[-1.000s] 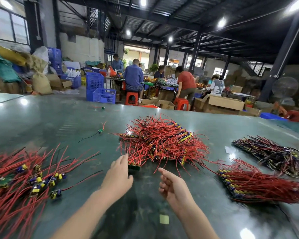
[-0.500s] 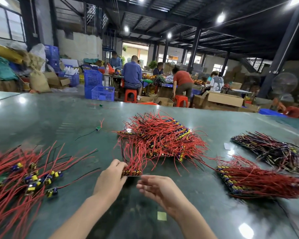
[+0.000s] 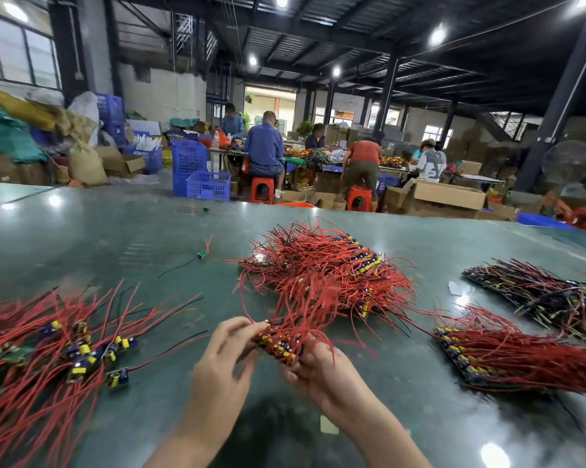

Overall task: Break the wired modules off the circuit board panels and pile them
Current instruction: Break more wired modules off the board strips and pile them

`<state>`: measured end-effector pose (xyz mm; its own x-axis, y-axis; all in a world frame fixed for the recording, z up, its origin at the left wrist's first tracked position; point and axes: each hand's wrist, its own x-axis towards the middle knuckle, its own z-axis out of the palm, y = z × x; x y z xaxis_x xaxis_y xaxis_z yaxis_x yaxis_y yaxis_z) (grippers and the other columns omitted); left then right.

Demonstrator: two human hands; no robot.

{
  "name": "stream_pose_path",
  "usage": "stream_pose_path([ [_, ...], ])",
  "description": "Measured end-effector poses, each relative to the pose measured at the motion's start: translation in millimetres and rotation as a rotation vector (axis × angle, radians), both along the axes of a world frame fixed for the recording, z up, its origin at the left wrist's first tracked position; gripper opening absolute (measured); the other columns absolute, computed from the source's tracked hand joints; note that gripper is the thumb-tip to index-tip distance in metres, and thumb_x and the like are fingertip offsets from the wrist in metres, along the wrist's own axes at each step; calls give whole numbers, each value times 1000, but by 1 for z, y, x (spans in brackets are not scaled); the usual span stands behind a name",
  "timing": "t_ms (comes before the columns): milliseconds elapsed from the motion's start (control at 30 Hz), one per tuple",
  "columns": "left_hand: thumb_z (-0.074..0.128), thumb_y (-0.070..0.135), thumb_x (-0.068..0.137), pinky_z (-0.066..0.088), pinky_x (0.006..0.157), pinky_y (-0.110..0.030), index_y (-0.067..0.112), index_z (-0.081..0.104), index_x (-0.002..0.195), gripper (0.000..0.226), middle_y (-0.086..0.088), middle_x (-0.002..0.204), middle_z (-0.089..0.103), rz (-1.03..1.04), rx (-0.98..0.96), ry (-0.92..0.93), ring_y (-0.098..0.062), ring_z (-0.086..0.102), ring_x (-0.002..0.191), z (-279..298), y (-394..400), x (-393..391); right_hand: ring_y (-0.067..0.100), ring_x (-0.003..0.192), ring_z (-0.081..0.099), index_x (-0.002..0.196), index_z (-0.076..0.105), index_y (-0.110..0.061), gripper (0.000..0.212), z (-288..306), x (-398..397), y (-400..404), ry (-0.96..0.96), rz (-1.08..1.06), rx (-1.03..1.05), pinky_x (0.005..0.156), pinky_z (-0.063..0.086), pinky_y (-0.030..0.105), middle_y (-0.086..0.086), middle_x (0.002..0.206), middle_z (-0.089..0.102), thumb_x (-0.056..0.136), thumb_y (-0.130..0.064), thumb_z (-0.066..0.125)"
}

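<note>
Both hands hold one panel strip (image 3: 278, 347) of wired modules just above the green table (image 3: 123, 238), near the front edge

Left hand (image 3: 226, 363) pinches the strip's left end, fingers curled round it; right hand (image 3: 318, 369) grips the right end from below, fingers curled, red wires spilling up between the two. Strip tilted, right end lower. Just behind it, big heap of uncut panels (image 3: 322, 275), touching its wires. Left: pile of broken-off modules (image 3: 65, 352), yellow-blue parts, red leads. Right: two more panel stacks (image 3: 507, 356), (image 3: 548, 295). One stray module (image 3: 202, 254) lies alone further back-left. Small pale scrap (image 3: 328, 425) on table between the forearms. Workers seated at benches (image 3: 264, 146) far behind
</note>
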<state>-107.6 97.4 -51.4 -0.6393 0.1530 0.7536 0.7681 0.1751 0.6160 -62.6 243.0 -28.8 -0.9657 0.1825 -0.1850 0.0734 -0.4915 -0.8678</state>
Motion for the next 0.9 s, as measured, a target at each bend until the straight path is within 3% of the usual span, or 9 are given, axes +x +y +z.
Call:
stream_pose_path([
  [67,60,-21,77,49,80,-12,31,55,115,64,7,117,55,-106,295,-347,-1,66,87,6,4,3,12,64,65,81,76,-7,13,-2,2,-2,80,44,53,62,54,23,7,78,71,80,-7,63],
  [133,52,-19,84,54,71,-17,23,54,112,51,0,110,60,-199,544,-701,0,67,72,12,7,3,18,80,68,93,74,-3,19,-6,4,-4,159,28,121,72,56,27,14,93,72,78,3,65],
  [200,44,-13,89,57,60,-22,10,60,100,30,-10,92,67,-364,659,-995,-8,68,63,13,10,4,23,89,67,109,65,2,32,-9,2,-7,234,-34,191,79,56,30,20,104,69,77,4,67],
  [267,43,0,88,58,61,-30,3,66,93,24,-12,80,71,-525,699,-1147,-16,68,63,14,10,7,25,82,65,116,58,3,41,-10,-1,-9,231,-99,174,75,55,31,22,101,67,77,13,61],
  [367,46,23,88,52,68,-38,9,77,78,35,-9,77,72,-647,690,-1165,-17,68,62,15,8,4,25,86,64,110,61,-4,40,-4,0,-6,181,-124,329,84,53,41,20,101,70,75,15,63],
  [433,50,24,89,54,66,-38,12,77,83,31,-12,83,73,-631,573,-1129,-20,68,64,13,5,1,22,88,66,103,65,-12,39,-3,2,-4,162,-93,411,87,53,40,12,99,72,71,11,69],
  [567,64,29,72,59,67,-43,6,74,84,27,-18,87,72,-591,449,-1172,-27,70,69,9,-2,-4,28,81,66,97,67,-5,45,2,5,-6,180,-48,239,79,54,40,18,93,71,54,-1,81],
  [767,67,13,68,58,62,-32,-2,59,90,28,-23,91,71,-648,401,-1168,-31,72,73,4,-5,-3,32,96,60,106,64,8,31,3,10,4,78,33,203,100,40,50,29,109,64,78,-6,62],
  [900,67,7,70,58,64,-31,-3,61,92,26,-26,96,70,-653,305,-1173,-32,71,80,4,-7,-2,32,92,58,104,63,14,25,5,11,8,32,113,308,88,48,41,29,104,63,86,-1,56],
])
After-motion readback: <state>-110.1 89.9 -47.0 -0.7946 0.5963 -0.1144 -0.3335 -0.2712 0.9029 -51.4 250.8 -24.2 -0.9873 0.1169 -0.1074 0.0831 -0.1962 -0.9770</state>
